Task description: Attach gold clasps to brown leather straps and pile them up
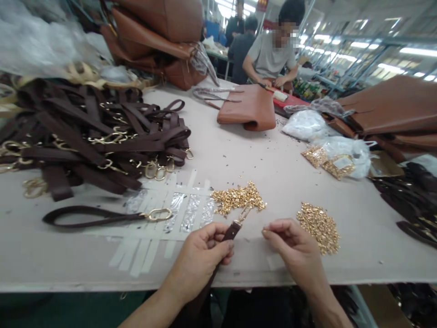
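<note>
My left hand (201, 255) is closed around a dark brown leather strap (232, 231) near its end, thumb on top. A gold clasp (244, 213) extends from that end, and the strap's lower part hangs down toward my lap. To the right, my right hand (295, 248) pinches thumb and forefinger together; anything between the tips is too small to make out. Just beyond the clasp lies a heap of small gold metal fittings (237, 198). A second heap of gold fittings (318, 228) is beside my right hand. One looped strap (92, 217) with a gold clasp lies at left.
A large pile of brown straps (78, 132) covers the left of the table (368, 259). Brown leather bags (249, 107) stand farther back. Plastic bags of gold fittings (337, 165) lie at right. Tape strips (150, 255) cross the surface. A co-worker (273, 54) works opposite.
</note>
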`<state>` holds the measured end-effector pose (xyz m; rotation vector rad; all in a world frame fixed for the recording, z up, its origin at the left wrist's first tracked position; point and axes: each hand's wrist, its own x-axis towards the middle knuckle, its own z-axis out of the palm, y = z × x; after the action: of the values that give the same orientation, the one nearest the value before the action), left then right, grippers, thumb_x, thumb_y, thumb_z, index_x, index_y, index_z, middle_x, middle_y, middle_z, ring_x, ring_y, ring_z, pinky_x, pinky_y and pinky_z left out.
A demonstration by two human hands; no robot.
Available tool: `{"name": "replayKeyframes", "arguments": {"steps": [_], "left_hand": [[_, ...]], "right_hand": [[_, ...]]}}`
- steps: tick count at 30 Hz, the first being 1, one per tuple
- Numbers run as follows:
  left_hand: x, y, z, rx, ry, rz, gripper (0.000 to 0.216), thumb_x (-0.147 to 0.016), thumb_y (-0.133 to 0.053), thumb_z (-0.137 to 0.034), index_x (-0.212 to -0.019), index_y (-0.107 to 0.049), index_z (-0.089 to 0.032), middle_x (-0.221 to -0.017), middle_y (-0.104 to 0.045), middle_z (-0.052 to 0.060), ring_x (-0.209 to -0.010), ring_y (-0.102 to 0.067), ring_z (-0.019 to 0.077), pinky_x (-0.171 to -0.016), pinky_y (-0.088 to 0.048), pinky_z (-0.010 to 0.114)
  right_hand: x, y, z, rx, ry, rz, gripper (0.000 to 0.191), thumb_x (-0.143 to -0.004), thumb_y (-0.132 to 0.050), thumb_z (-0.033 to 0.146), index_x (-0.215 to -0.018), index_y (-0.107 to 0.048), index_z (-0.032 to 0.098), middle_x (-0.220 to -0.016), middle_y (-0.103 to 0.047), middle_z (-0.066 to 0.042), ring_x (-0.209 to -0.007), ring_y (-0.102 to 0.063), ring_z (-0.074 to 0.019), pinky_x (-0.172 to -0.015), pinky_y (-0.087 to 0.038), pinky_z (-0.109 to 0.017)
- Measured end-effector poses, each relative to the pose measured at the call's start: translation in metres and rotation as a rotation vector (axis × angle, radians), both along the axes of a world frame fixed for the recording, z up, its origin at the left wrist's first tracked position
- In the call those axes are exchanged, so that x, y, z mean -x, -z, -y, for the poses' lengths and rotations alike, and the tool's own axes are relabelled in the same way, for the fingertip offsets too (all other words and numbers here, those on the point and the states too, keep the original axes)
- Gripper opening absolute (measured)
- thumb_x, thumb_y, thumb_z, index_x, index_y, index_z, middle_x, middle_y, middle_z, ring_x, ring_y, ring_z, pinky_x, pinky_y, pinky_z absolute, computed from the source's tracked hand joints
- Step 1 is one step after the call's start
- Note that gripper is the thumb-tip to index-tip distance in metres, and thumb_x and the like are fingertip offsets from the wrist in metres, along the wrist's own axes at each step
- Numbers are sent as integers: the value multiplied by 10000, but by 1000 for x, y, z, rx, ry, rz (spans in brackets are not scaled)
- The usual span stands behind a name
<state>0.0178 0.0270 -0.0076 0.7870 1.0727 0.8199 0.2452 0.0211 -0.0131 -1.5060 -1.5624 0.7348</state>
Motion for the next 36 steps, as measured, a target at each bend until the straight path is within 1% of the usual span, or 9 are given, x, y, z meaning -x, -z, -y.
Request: {"name": "replayKeyframes", "arguments": {"steps": [2,5,14,18,23,26,30,33,36], "left_hand": [[-1,-3,1,-18,-7,-6,170,-757,-687,-226,-909,-684,-152,-652,-623,-33,-606,-556,103,-597,-464,215],[-1,-6,2,-47,-17,12,173,-753,-701,-238,-903,-696,-151,-681,-634,-21,-608,-552,106,-589,-462,221],[1,-2,8,-82,-45,12,153,-763,-700,-222,-894,-726,-149,-669,-630,-19,-564,-535,98,-554,-414,211],[1,1,14,-216,-46,-62,148,-814,-642,-178,-926,-739,-176,-809,-710,19,-719,-617,148,-658,-469,244],[1,0,21,-440,-58,-260,201,-834,-603,-118,-947,-747,-201,-907,-736,28,-860,-658,189,-795,-487,288],[1,-2,26,-545,-47,-371,214,-842,-592,-99,-955,-739,-207,-888,-724,23,-837,-655,186,-779,-486,287],[-3,-4,37,-631,-12,-461,204,-852,-579,-82,-939,-723,-197,-839,-701,29,-796,-645,180,-722,-484,277],[-8,-8,44,-688,81,-530,203,-857,-569,-85,-969,-703,-188,-859,-708,46,-797,-644,188,-708,-489,288],[-2,-18,44,-787,222,-636,160,-879,-564,-144,-974,-690,-168,-853,-702,63,-779,-639,200,-700,-498,316]], "right_hand": [[32,1,7,-11,-26,-134,75,-859,-691,276,-896,-654,223,-835,-718,-11,-734,-685,-155,-655,-550,-247],[61,6,11,-100,-69,-167,59,-864,-670,212,-917,-662,236,-855,-714,-7,-793,-687,-158,-722,-558,-261],[69,-1,13,-197,-111,38,124,-877,-623,148,-926,-656,257,-886,-729,10,-847,-698,-156,-766,-542,-256],[72,-1,17,-225,-87,55,116,-882,-608,144,-897,-643,254,-883,-727,7,-859,-696,-166,-786,-539,-274],[77,6,22,-131,3,-127,70,-871,-655,208,-887,-590,230,-849,-673,-9,-821,-670,-166,-762,-550,-287],[78,7,25,-40,41,-295,182,-837,-703,266,-899,-536,228,-831,-653,-3,-744,-658,-157,-676,-565,-272],[76,9,33,84,6,-466,227,-818,-735,318,-922,-556,223,-896,-700,-35,-802,-694,-182,-704,-597,-296],[70,11,40,139,25,-502,226,-803,-754,334,-908,-595,213,-872,-716,-50,-790,-702,-193,-698,-605,-299],[49,7,49,161,62,-538,240,-773,-780,333,-902,-610,224,-859,-715,-37,-773,-699,-183,-692,-605,-283]]}}
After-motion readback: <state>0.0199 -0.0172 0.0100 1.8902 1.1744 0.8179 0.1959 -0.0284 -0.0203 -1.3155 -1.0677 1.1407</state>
